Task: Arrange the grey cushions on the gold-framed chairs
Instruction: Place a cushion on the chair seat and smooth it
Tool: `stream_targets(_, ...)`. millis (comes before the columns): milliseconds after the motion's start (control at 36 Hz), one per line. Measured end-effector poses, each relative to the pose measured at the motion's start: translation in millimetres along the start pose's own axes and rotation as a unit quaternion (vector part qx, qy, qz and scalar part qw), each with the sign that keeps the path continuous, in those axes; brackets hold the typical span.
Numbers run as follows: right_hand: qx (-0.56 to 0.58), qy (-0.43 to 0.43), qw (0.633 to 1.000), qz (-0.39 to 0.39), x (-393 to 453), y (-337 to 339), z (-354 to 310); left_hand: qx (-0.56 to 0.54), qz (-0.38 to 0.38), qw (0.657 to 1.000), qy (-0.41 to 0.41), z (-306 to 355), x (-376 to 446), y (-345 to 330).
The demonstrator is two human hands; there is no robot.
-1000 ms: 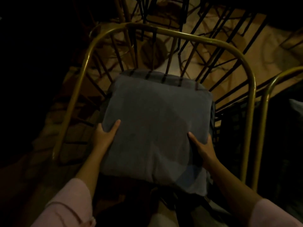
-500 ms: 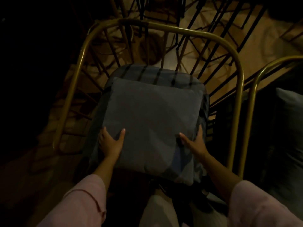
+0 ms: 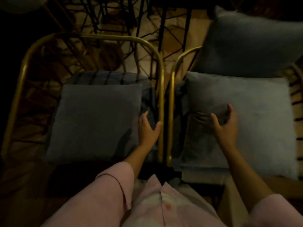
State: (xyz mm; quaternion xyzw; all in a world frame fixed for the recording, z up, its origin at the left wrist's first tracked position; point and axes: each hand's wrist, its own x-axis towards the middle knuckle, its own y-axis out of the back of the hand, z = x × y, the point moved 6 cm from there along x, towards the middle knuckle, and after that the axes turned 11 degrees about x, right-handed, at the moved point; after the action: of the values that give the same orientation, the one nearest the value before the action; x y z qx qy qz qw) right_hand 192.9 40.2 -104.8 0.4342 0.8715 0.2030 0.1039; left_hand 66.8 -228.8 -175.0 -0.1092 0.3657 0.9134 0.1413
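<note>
Cushions (image 3: 96,122) lie flat, grey, square; left hand (image 3: 148,130) and right hand (image 3: 225,126) spread, empty.

Right chair (image 3: 172,89) frame mostly hidden behind back cushion (image 3: 252,45), itself cut by right edge and blurred. Seat cushion (image 3: 255,122) near corner lost in shadow. Left chair (image 3: 159,89) far side swallowed by darkness.

Dim light throughout. Tan floor (image 3: 173,38) beyond, crossed by hard line shadows. Black rods (image 3: 161,28) standing upright at top centre, more thin black legs (image 3: 96,22) tangled to their left. Pale rounded shape (image 3: 19,4) in the top left corner, too dark to identify. Pink sleeve (image 3: 105,194) low in view, pink shirt front (image 3: 164,205) beside it, buttoned placket showing.
</note>
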Motion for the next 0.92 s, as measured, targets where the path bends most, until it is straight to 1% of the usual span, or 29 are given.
stream_targets(111,-0.026,-0.025,0.998,0.057,26,91,35,-0.015,-0.034,0.996,-0.081,76,-23,-60)
stream_targets(194,-0.053,-0.073,0.993,0.079,46,142,62,-0.018,-0.071,0.992,-0.102,116,-30,-97)
stream_targets(250,-0.048,-0.113,0.989,0.079,58,165,79,-0.012,-0.092,0.992,-0.08,130,-29,-117)
stream_targets(333,0.018,-0.192,0.98,0.05,76,192,106,-0.006,-0.123,0.992,-0.025,146,-27,-148)
stream_targets(361,0.035,-0.215,0.975,0.035,80,198,113,-0.007,-0.125,0.992,-0.008,148,-24,-154)
stream_targets(417,0.064,-0.241,0.968,0.029,94,211,138,-0.03,-0.118,0.992,0.031,150,-17,-161)
stream_targets(528,0.112,-0.263,0.958,0.025,101,220,149,-0.115,-0.097,0.982,0.113,145,0,-163)
stream_targets(639,0.154,-0.258,0.954,0.01,103,217,147,-0.126,-0.076,0.971,0.19,143,9,-157)
stream_targets(694,0.174,-0.267,0.948,0.019,108,222,148,-0.151,-0.087,0.961,0.215,144,13,-152)
stream_targets(722,0.176,-0.275,0.945,0.019,109,224,144,-0.164,-0.092,0.958,0.218,145,14,-149)
stream_targets(778,0.167,-0.292,0.942,0.0,112,225,139,-0.177,-0.077,0.958,0.212,144,19,-138)
stream_targets(917,0.194,-0.272,0.941,-0.055,108,209,111,-0.197,-0.027,0.962,0.189,145,34,-90)
